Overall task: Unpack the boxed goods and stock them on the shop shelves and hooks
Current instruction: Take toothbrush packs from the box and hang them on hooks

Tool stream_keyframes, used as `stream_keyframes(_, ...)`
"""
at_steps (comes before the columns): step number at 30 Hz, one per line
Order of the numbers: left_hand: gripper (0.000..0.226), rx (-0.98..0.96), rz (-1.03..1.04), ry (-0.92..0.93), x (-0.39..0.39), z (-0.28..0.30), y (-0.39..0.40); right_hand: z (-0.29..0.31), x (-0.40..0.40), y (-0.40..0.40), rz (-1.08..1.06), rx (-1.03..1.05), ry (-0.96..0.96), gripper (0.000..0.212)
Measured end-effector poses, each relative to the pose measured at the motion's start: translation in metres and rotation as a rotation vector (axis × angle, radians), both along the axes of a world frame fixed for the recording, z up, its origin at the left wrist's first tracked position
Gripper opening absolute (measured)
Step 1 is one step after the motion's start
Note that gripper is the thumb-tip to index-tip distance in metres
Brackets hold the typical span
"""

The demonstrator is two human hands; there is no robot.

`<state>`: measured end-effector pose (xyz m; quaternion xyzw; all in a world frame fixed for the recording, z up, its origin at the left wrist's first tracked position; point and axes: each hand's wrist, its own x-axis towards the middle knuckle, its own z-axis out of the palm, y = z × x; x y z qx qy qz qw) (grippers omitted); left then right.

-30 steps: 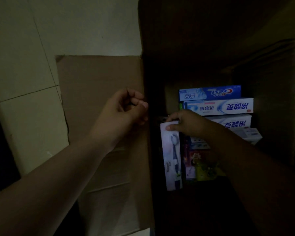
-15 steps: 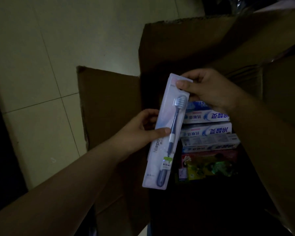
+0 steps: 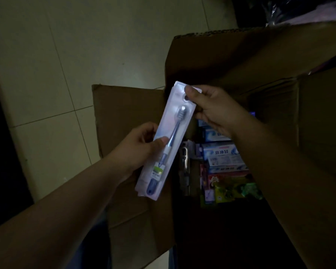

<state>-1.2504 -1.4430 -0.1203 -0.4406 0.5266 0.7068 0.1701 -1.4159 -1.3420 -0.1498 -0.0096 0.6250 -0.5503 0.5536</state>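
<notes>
A toothbrush in a long clear blister pack [image 3: 169, 140] is held tilted above the left edge of an open cardboard box [image 3: 231, 61]. My left hand [image 3: 142, 150] grips the pack at its middle, thumb across the front. My right hand [image 3: 213, 109] pinches the pack's top end near the hang hole. Inside the box lie stacked blue-and-white toothpaste cartons [image 3: 223, 156] and colourful green and yellow packets [image 3: 235, 189]. The scene is dim.
The box's left flap [image 3: 124, 113] lies open over a pale tiled floor [image 3: 66, 65]. Tall flaps rise at the back and right [image 3: 322, 121]. Dark shapes stand at the far left and top right.
The toothbrush pack has come up out of the box in my right hand. My left hand, empty a second ago, took hold of its middle. The view tipped upward.
</notes>
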Motion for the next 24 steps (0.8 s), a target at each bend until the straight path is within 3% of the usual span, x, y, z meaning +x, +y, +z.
stream_keyframes(3,0.003,-0.048,0.043,-0.031,0.007,-0.01,-0.004,-0.021,0.003,0.012,-0.051,0.018,-0.108,0.036)
stream_keyframes(5,0.006,-0.078,0.061,-0.041,0.009,-0.016,-0.006,-0.038,0.005,0.026,-0.037,0.119,-0.078,0.046)
stream_keyframes(8,0.006,-0.133,0.084,-0.039,0.013,-0.023,-0.006,-0.07,0.011,0.051,0.076,0.358,0.122,0.026)
stream_keyframes(11,0.006,-0.171,0.139,-0.056,0.021,-0.03,-0.007,-0.101,0.022,0.07,0.337,0.478,0.326,0.015)
stream_keyframes(15,0.023,-0.168,0.169,-0.078,0.022,-0.04,-0.011,-0.129,0.041,0.071,0.623,0.507,0.462,0.028)
stream_keyframes(20,0.026,-0.109,0.187,-0.029,0.024,-0.052,-0.016,-0.164,0.054,0.052,0.716,0.46,0.499,0.036)
stream_keyframes(24,0.032,-0.081,0.211,0.007,0.027,-0.058,-0.018,-0.192,0.059,0.041,0.873,0.497,0.509,0.029)
